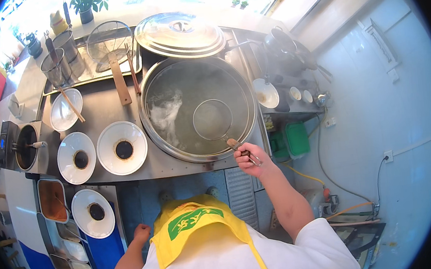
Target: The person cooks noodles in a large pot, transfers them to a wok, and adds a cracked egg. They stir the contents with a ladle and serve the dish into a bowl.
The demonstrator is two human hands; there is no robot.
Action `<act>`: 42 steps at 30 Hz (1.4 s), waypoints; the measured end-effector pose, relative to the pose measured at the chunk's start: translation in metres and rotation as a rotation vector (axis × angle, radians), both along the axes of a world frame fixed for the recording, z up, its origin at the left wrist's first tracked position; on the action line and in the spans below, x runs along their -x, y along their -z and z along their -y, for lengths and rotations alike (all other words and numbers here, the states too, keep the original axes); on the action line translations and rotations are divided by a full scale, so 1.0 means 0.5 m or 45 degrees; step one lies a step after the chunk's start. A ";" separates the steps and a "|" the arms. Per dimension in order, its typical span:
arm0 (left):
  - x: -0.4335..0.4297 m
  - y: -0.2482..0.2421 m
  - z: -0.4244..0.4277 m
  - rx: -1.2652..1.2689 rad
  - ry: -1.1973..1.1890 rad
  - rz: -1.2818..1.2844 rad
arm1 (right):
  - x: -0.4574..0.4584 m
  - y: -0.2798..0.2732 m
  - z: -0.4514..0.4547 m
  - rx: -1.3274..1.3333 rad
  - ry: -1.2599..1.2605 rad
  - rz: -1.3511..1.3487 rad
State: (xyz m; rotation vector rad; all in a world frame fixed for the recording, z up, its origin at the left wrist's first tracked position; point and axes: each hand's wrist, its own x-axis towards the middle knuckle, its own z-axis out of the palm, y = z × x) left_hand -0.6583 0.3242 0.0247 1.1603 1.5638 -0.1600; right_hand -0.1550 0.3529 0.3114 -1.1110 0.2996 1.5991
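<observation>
My right hand [250, 160] grips the handle of a round wire strainer [212, 120], whose basket lies in the cloudy liquid of a large steel pot [203, 159]. Pale foam floats at the left of the liquid, and steam rises over it. My left hand [142, 231] hangs beside the yellow apron [196, 222], its fingers curled and nothing visible in it. White bowls with dark liquid stand left of the pot: one [109, 160] nearest it, one [65, 168] farther left, one [82, 221] lower down.
Behind the pot rests a big steel lid [168, 47]. A spider strainer [120, 81] and chopsticks [134, 74] lie across a metal tray [93, 79]. At the left are a square-cased pot [39, 128] and food containers [65, 188]; at the right, a saucepan [276, 43] and a bowl [272, 98].
</observation>
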 end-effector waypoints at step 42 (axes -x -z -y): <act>-0.012 -0.016 -0.027 0.029 0.014 0.070 | 0.078 -0.019 0.046 0.120 -0.237 0.828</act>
